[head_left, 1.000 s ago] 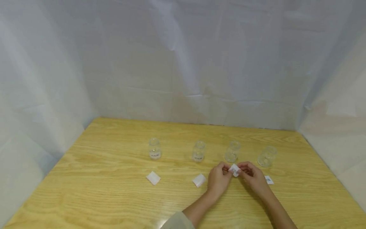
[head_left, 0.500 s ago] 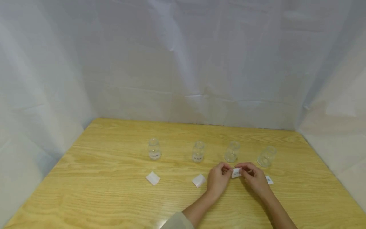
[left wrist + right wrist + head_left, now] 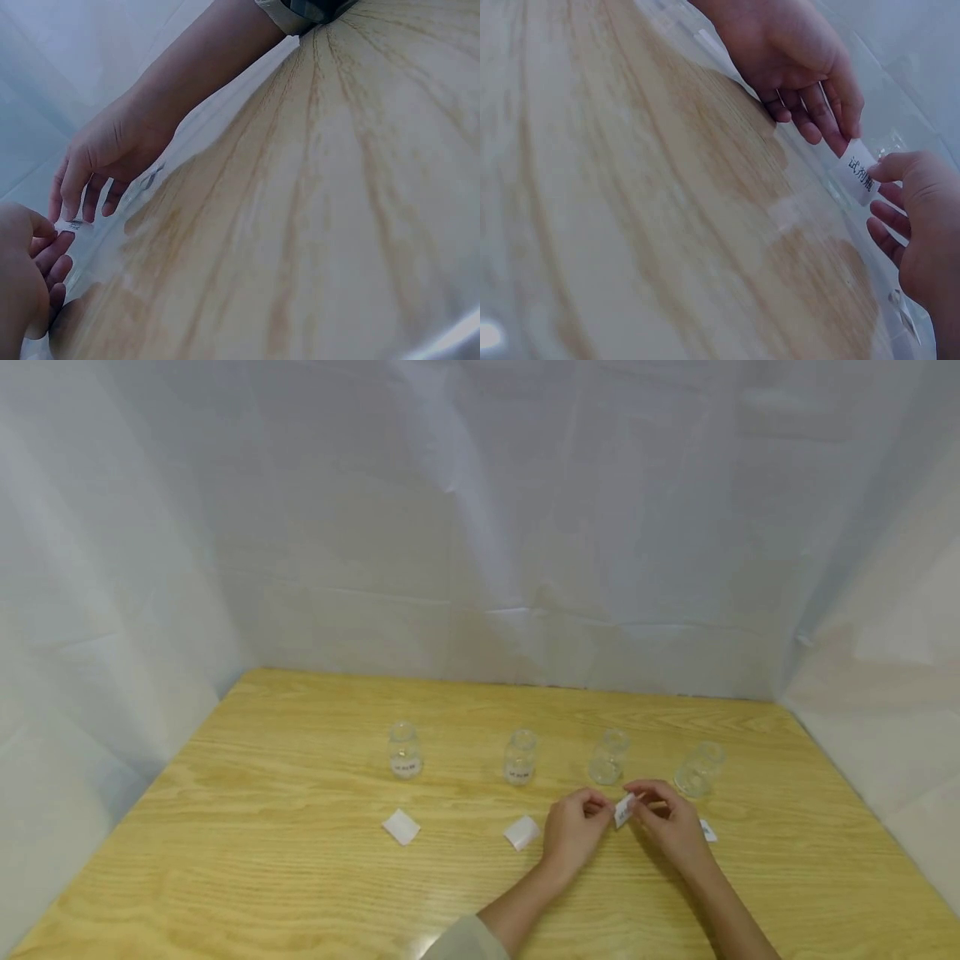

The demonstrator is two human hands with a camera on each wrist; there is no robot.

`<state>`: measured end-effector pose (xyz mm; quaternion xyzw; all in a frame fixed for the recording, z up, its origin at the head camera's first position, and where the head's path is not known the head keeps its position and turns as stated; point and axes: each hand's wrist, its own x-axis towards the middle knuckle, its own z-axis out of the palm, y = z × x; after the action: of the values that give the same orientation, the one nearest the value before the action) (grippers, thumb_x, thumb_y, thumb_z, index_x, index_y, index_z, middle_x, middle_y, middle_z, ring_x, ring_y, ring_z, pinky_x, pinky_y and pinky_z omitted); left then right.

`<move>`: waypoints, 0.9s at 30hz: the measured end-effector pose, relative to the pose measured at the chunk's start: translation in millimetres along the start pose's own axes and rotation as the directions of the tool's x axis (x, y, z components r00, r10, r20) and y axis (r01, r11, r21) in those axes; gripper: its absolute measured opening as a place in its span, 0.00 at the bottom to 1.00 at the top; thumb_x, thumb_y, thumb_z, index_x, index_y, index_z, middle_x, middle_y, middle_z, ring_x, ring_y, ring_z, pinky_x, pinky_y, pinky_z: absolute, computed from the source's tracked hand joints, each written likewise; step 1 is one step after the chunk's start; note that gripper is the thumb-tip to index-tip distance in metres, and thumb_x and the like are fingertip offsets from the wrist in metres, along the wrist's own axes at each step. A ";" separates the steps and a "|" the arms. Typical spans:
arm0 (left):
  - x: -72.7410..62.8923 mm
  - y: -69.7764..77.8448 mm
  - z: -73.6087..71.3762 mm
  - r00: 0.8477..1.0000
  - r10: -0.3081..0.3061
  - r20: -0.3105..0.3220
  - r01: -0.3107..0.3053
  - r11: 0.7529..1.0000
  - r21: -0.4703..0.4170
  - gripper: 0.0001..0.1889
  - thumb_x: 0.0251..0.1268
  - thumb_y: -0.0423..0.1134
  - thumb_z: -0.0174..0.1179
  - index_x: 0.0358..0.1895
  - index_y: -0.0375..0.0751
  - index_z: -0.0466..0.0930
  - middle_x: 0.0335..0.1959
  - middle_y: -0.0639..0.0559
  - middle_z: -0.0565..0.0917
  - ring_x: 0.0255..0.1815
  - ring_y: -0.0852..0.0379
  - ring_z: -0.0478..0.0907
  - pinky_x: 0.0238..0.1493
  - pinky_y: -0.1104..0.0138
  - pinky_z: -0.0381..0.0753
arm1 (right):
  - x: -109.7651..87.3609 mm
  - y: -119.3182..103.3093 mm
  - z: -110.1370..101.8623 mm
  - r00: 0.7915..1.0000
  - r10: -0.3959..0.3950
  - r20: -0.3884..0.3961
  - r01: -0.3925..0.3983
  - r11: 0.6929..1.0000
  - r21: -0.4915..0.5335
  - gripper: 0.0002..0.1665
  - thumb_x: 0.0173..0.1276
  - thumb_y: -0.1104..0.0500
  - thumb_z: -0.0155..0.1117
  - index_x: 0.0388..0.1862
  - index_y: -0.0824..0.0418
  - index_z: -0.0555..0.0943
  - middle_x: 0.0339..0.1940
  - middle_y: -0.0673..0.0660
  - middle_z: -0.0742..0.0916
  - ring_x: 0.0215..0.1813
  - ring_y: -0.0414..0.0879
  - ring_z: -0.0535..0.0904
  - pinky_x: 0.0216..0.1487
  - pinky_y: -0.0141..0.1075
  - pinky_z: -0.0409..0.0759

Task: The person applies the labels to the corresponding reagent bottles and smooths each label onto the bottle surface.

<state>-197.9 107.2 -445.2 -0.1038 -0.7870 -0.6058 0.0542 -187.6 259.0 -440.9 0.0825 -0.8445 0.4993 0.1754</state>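
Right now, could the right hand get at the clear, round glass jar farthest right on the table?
Probably yes: the jar sits just beyond the right hand, with nothing visible between them. That hand pinches a small white printed label, though, so it may need to let go first.

Can slide over the near left of the table [image 3: 217,885]; meets four jars [image 3: 521,757] farther back; can fit between the two leftmost.
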 end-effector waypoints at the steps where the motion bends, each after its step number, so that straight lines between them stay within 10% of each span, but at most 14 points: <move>1: 0.0 0.0 0.0 1.000 0.001 0.001 -0.001 1.000 -0.003 0.02 0.53 0.35 0.62 0.26 0.43 0.82 0.21 0.61 0.80 0.22 0.69 0.73 0.24 0.74 0.71 | 0.4 4.0 0.2 1.000 0.001 -0.005 -0.001 1.000 -0.009 0.11 0.61 0.69 0.62 0.43 0.67 0.79 0.39 0.60 0.81 0.37 0.38 0.74 0.34 0.30 0.74; 15: 1.7 -1.9 2.2 0.999 0.014 -0.039 -0.018 0.997 -0.081 0.02 0.54 0.34 0.63 0.26 0.41 0.83 0.21 0.60 0.81 0.24 0.69 0.75 0.26 0.74 0.72 | -0.8 8.6 0.6 0.999 -0.011 0.039 0.011 1.000 -0.004 0.06 0.61 0.65 0.63 0.38 0.62 0.79 0.35 0.55 0.82 0.38 0.38 0.76 0.35 0.31 0.75; 27: 1.9 -1.0 1.5 0.999 0.036 -0.030 -0.038 0.995 -0.097 0.02 0.55 0.34 0.64 0.27 0.40 0.83 0.23 0.60 0.81 0.24 0.69 0.74 0.27 0.75 0.73 | -5.2 -29.2 -2.4 0.991 -0.003 0.133 0.001 1.000 0.011 0.09 0.64 0.67 0.60 0.41 0.70 0.76 0.38 0.61 0.81 0.39 0.40 0.76 0.35 0.34 0.77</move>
<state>-199.9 108.5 -446.1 -0.1123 -0.7536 -0.6437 0.0714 -173.1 246.7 -418.0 0.1173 -0.8516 0.4969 0.1189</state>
